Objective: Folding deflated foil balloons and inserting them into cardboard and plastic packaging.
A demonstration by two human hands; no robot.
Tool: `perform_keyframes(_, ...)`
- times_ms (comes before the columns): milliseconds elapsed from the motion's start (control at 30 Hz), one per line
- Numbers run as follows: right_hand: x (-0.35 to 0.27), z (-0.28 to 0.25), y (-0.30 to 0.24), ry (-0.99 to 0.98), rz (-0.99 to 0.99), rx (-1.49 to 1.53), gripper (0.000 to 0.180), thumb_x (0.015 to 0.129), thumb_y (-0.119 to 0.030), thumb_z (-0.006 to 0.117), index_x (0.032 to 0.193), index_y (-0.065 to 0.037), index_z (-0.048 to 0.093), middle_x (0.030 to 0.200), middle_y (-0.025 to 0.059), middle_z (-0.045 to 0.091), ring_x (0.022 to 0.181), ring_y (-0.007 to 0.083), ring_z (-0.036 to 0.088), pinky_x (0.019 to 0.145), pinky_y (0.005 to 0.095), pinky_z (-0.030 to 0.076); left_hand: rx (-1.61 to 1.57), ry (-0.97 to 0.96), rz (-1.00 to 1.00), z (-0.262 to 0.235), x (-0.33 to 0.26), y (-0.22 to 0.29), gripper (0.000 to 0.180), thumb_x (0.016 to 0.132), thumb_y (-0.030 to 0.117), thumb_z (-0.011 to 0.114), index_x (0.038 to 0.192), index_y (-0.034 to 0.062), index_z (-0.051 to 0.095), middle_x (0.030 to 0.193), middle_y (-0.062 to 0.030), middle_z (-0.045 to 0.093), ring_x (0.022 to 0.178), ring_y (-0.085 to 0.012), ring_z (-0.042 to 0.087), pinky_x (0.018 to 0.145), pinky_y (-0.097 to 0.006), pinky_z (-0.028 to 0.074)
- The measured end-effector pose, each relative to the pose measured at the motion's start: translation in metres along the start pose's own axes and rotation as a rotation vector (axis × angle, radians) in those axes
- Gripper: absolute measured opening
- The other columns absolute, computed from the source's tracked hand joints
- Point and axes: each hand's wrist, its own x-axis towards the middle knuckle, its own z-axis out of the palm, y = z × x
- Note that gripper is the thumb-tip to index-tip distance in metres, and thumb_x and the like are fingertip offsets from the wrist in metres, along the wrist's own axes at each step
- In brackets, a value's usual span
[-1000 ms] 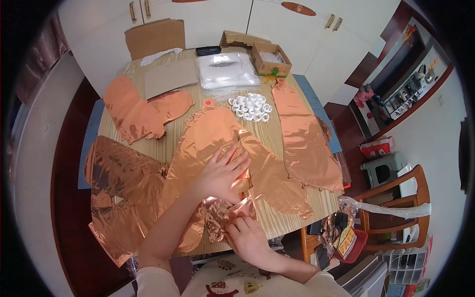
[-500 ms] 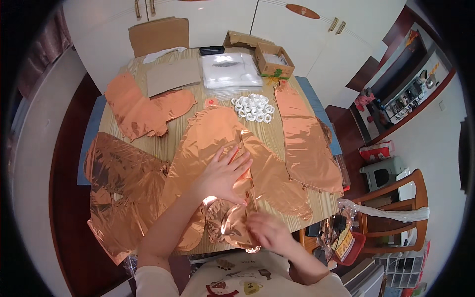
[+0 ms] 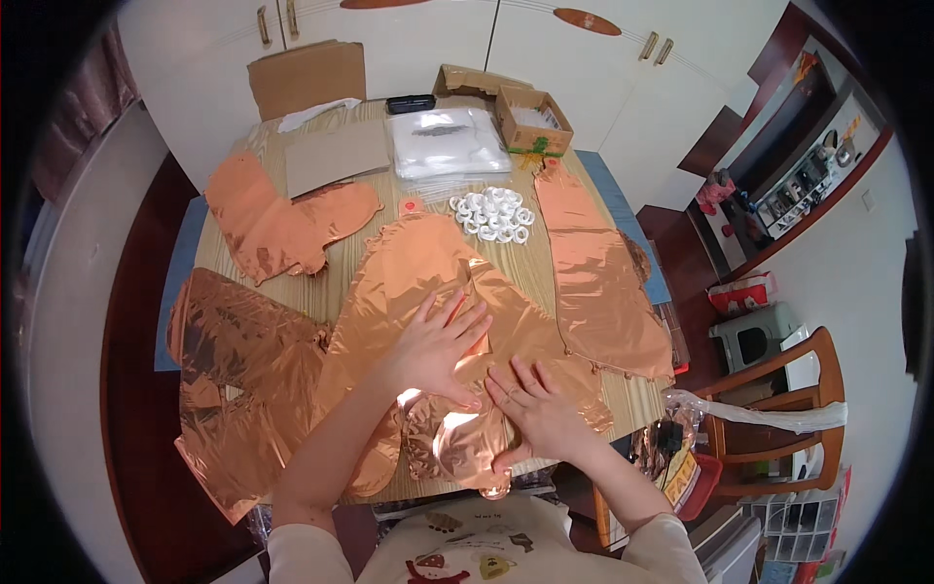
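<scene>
Hands, left (image 3: 435, 343) and right (image 3: 541, 414), lie open and flat on the foil balloon (image 3: 428, 282); pressing evenly outward should smooth it without creasing.

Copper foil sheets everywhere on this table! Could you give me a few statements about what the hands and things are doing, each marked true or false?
1. Both hands press flat on the foil balloon in the middle. True: left hand and right hand lie palm down on it.
2. The right hand holds scissors. False: it holds nothing, fingers spread.
3. A cluster of small white rings lies beyond the hands. True.
4. The open cardboard box sits on the floor. False: it stands at the table's far edge.
</scene>
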Motion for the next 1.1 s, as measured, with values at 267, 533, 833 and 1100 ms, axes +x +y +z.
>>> perform_keyframes(267,-0.043,0.009,-0.021,-0.021,-0.23,0.175,0.091,0.084,-0.068,0.053,0.146,-0.002,0.039,0.153,0.017,0.036,0.145,0.0351,0.026,0.118,0.0527,0.017,0.022,-0.017,-0.007,0.0,-0.002,-0.001,0.125,0.059,0.083,0.065,0.151,0.0048,0.03,0.157,-0.0146,0.028,0.147,-0.0396,0.016,0.116,-0.061,0.013)
perform_keyframes(533,-0.025,0.008,0.028,0.182,-0.062,0.058,0.059,0.092,-0.045,0.059,0.139,-0.01,0.052,0.145,0.0091,0.049,0.138,0.0291,0.04,0.114,0.0484,0.029,0.035,-0.028,-0.027,-0.004,0.001,0.005,0.123,0.06,0.082,0.064,0.151,0.0051,0.03,0.157,-0.0144,0.028,0.147,-0.0398,0.015,0.116,-0.061,0.012)
perform_keyframes(833,-0.027,0.013,0.031,0.225,-0.04,0.09,0.054,0.091,-0.041,0.062,0.135,-0.01,0.056,0.138,0.0076,0.055,0.132,0.027,0.048,0.111,0.0453,0.034,0.073,-0.032,-0.072,0.001,0.0,0.007,0.122,0.061,0.084,0.062,0.151,0.0078,0.03,0.158,-0.0129,0.027,0.147,-0.0405,0.018,0.116,-0.062,0.012)
perform_keyframes(1100,-0.042,0.01,0.037,0.278,0.14,0.077,0.047,0.088,-0.031,0.066,0.125,-0.004,0.062,0.132,0.0093,0.061,0.122,0.0264,0.055,0.101,0.0403,0.043,0.098,-0.114,-0.124,-0.003,-0.009,0.007,0.129,0.06,0.089,0.057,0.152,0.0049,0.025,0.159,-0.015,0.023,0.147,-0.0421,0.014,0.117,-0.06,0.009)
